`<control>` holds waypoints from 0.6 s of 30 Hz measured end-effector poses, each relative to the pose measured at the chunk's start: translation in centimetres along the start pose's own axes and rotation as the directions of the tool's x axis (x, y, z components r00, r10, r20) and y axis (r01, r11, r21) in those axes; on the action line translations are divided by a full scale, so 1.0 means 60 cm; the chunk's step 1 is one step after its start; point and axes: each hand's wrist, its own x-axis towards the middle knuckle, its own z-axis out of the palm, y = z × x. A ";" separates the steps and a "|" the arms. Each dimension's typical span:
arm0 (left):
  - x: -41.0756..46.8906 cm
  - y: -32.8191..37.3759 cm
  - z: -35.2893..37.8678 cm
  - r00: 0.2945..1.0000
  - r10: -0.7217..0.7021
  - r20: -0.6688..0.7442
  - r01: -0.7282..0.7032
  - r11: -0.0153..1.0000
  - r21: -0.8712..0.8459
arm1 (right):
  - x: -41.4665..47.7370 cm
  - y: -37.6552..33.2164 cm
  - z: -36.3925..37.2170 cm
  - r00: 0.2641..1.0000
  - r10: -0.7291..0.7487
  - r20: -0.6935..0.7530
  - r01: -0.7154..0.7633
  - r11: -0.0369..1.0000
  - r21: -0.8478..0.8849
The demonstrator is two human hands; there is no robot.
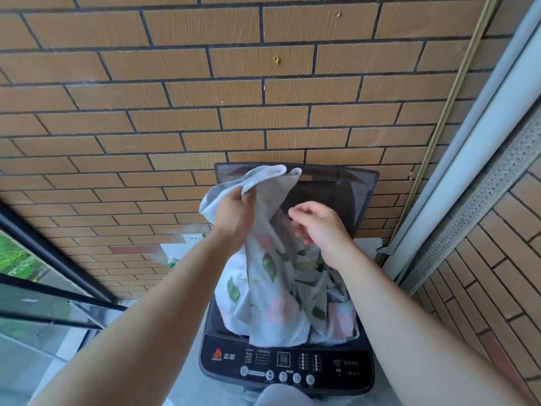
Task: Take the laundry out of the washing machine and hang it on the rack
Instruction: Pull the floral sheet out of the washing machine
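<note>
Against brick wall [205,112], left fingers [248,198] pinch floral cloth [263,291].

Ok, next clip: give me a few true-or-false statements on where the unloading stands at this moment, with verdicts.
1. The washing machine has its lid raised. True.
2. The left hand grips the floral cloth. True.
3. The floral cloth hangs fully clear of the washing machine. False: its lower part lies in the drum opening.
4. The wall behind the washing machine is white plaster. False: it is brown brick.
</note>
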 end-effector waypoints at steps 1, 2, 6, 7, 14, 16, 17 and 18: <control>0.005 0.013 -0.002 0.999 -0.029 -0.018 0.028 0.998 -0.055 | -0.004 0.001 0.002 0.997 0.020 0.076 -0.019 1.000 -0.020; 0.010 0.024 -0.003 0.998 -0.050 -0.033 0.046 0.994 -0.095 | -0.009 0.004 0.005 0.985 0.047 0.164 -0.043 0.999 -0.030; 0.021 0.046 -0.005 0.997 -0.081 -0.017 0.074 0.959 -0.273 | -0.026 0.025 0.027 0.868 0.161 0.469 -0.042 0.966 -0.254; 0.022 0.046 -0.005 0.996 -0.086 0.010 0.085 0.944 -0.319 | -0.030 0.030 0.035 0.859 0.165 0.484 0.009 0.942 -0.336; 0.028 0.021 -0.002 0.993 -0.110 0.048 0.120 0.930 -0.347 | -0.005 0.025 0.033 0.974 -0.140 0.176 0.192 0.925 -0.328; 0.024 0.013 0.002 0.989 -0.126 0.083 0.143 0.953 -0.266 | 0.001 0.007 0.028 0.978 -0.199 0.070 0.210 0.942 -0.262; 0.021 0.010 0.003 0.982 -0.155 0.111 0.179 0.952 -0.249 | 0.003 0.001 0.027 0.978 -0.203 0.038 0.206 0.952 -0.227; 0.020 0.008 0.005 0.969 -0.193 0.153 0.227 0.942 -0.246 | 0.005 -0.006 0.025 0.979 -0.201 0.042 0.205 0.958 -0.199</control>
